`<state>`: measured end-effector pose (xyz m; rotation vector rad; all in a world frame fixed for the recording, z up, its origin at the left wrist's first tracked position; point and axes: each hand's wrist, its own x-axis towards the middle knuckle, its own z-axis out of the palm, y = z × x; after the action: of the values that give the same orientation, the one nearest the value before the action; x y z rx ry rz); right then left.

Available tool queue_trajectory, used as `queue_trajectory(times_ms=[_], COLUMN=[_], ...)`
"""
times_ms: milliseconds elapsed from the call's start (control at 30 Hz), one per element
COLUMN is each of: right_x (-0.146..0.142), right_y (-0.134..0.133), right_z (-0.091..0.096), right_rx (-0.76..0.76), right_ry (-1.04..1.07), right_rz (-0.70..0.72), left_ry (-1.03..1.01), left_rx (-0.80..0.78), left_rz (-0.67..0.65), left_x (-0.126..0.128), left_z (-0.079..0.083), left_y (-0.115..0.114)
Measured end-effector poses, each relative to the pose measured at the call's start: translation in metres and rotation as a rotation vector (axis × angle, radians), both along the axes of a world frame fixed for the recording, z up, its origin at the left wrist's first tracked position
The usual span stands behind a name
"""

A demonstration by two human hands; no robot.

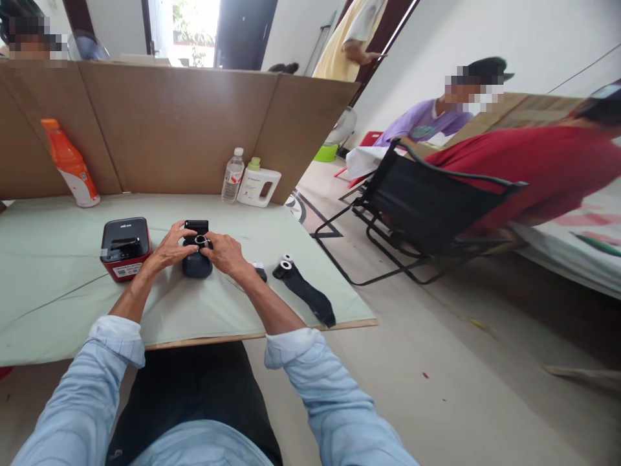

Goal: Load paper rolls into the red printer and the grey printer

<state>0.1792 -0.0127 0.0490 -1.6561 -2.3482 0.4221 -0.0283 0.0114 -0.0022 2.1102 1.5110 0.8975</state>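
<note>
A small black device with its lid standing up sits on the table in front of me. A little black roll with a white ring at its end is at the device's opening. My left hand curls its fingers and thumb around the device's left side. From the right, my right hand has its fingers closed at the roll; the exact contact is too small to make out. Left of my hands stands a red and black box-shaped machine with a flat black piece on top.
Right of my hands lie black rolls with white cores and a dark cloth strip. Along the cardboard screen stand an orange bottle, a water bottle and a white jug. People and a black folding chair are at right.
</note>
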Motion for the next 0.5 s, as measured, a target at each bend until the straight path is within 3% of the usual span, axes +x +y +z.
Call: queue_trajectory(times_ms=[233,500], right_x=[-0.017,-0.018], right_y=[0.007,0.005], right_z=[0.011,0.006], right_rx=[0.028,0.022], right_ry=[-0.137,-0.109], right_rz=[0.022,0.043], left_ry=[0.115,0.230], left_rx=[0.106,0.080], left_rz=[0.020,0.053], left_x=[0.002,0.005], left_z=[0.008,0.016], left_y=[0.008,0.000])
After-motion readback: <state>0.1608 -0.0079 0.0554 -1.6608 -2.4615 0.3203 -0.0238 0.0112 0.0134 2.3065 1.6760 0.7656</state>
